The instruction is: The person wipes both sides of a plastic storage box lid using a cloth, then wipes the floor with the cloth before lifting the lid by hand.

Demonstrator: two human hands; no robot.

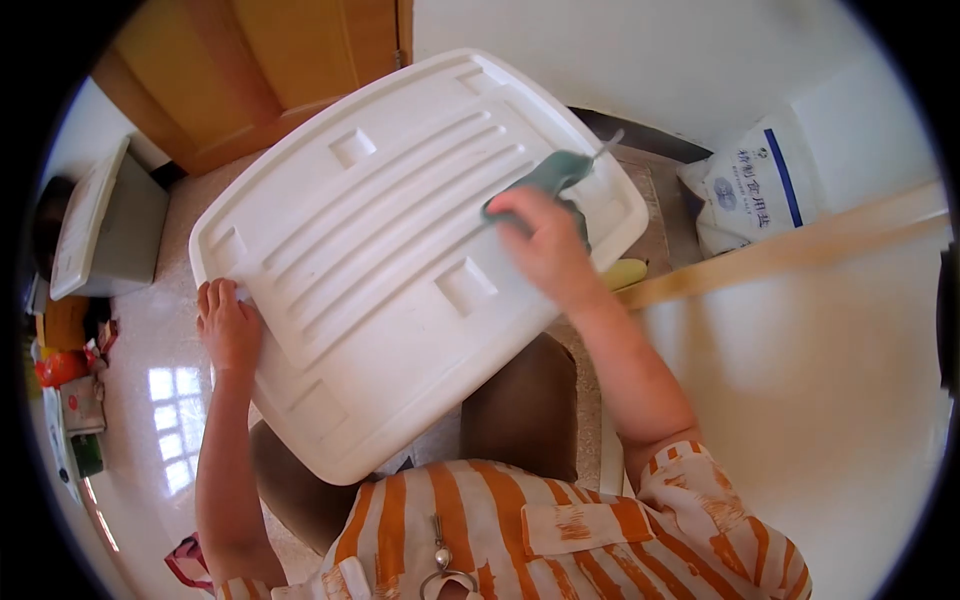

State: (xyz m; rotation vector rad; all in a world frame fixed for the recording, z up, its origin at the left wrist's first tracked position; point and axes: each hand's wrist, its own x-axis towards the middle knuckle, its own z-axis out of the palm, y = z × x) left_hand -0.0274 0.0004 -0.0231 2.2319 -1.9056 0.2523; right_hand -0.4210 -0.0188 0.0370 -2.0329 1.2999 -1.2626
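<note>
A large white plastic lid [385,290], with raised ribs and square recesses, lies tilted across my lap. My left hand [228,325] grips its left edge, fingers curled over the rim. Toward the lid's upper right, my right hand [540,240] presses a dark green cloth [560,172] against the ribbed top. A loose end of the cloth sticks out to the right, slightly blurred. The part of the cloth beneath my palm is hidden.
A wooden door [250,65] stands at the back left. A lidded storage bin [125,225] is on the left floor, with assorted packages [85,400] nearby. At the right are a white salt bag [755,190] and a wood-edged white surface [800,350].
</note>
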